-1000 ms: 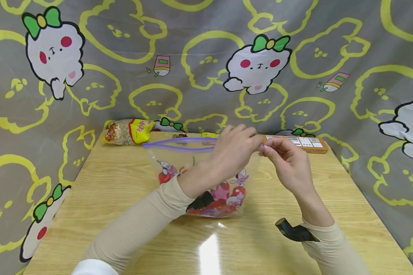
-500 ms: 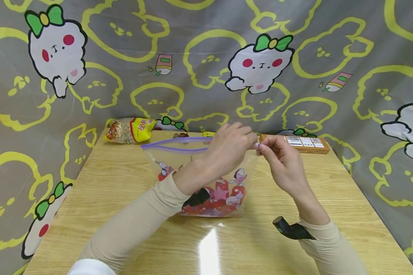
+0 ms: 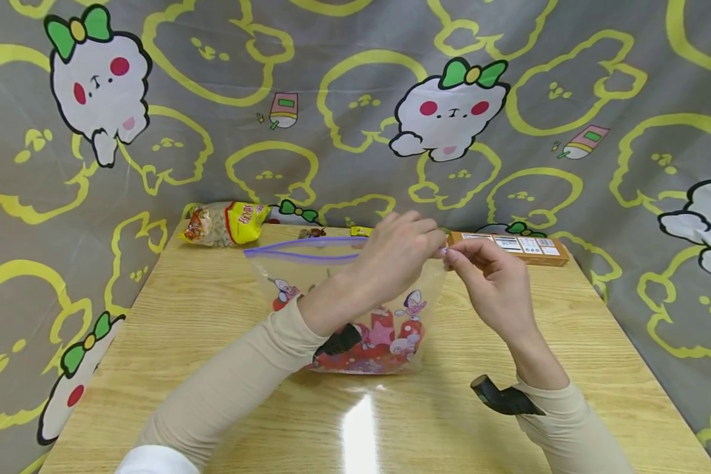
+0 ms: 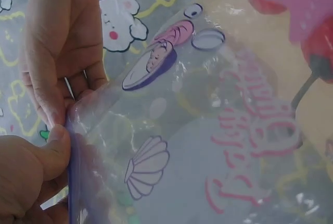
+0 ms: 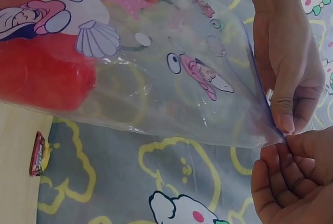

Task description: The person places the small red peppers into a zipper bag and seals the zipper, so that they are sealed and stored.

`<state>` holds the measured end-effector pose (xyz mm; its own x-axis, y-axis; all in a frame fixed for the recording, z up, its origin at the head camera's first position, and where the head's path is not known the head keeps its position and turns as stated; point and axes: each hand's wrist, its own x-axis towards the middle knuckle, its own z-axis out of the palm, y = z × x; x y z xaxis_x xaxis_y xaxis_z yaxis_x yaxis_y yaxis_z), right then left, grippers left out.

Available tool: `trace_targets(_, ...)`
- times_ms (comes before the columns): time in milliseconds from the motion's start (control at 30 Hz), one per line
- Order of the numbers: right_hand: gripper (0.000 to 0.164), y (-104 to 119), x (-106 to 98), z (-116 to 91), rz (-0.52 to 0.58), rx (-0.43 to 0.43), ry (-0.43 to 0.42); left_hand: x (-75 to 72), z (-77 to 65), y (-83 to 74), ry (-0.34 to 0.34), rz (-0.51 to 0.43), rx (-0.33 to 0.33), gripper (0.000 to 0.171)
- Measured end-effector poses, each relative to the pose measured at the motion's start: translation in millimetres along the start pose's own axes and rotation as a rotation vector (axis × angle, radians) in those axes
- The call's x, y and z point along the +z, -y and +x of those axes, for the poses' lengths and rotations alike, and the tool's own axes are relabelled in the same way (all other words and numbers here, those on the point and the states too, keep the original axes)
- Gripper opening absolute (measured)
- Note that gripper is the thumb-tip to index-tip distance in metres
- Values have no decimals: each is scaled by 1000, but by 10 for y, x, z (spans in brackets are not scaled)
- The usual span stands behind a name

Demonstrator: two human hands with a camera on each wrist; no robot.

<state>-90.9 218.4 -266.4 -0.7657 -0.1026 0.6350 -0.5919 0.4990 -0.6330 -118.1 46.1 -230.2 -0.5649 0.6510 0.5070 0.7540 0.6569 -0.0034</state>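
Note:
A clear zip bag [image 3: 421, 280] stands on the wooden table, its purple zip [image 3: 278, 253] running along the top. Cartoon shells and a pink starfish are printed on it, and red, fruit-like things [image 5: 52, 86] with stems show inside. The zip strips stand apart at the left end. My left hand [image 3: 397, 247] pinches the zip near the right end, between thumb and fingers. Right beside it, my right hand [image 3: 498, 283] pinches the bag's top right corner with thumb and forefinger. The right wrist view shows both thumbs at the zip's end.
A yellow and clear snack packet [image 3: 222, 224] lies at the back left. An orange box [image 3: 533, 250] is at the back right. Between them are a small dark packet [image 3: 312, 232] and a yellow one [image 3: 360, 231]. A patterned cloth [image 3: 355, 105] hangs behind the table.
Both hands and the bag's right corner have shifted slightly left since a second ago. Over the last half second hardly anything has moved, and both pinches are kept.

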Motion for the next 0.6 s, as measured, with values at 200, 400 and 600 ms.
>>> trace_targets(200, 3, -55, 32, -6, -56, -66, -32, 5, -20, 32, 6, 2, -15, 17)
trace_targets(400, 4, -116, 24, -19, -67, -76, -57, -25, -111, 146, 25, -13, -54, 17)
trace_targets(600, 5, -105, 13, -19, -27, -55, -37, -41, -203, 239, -10, -42, -38, 16)
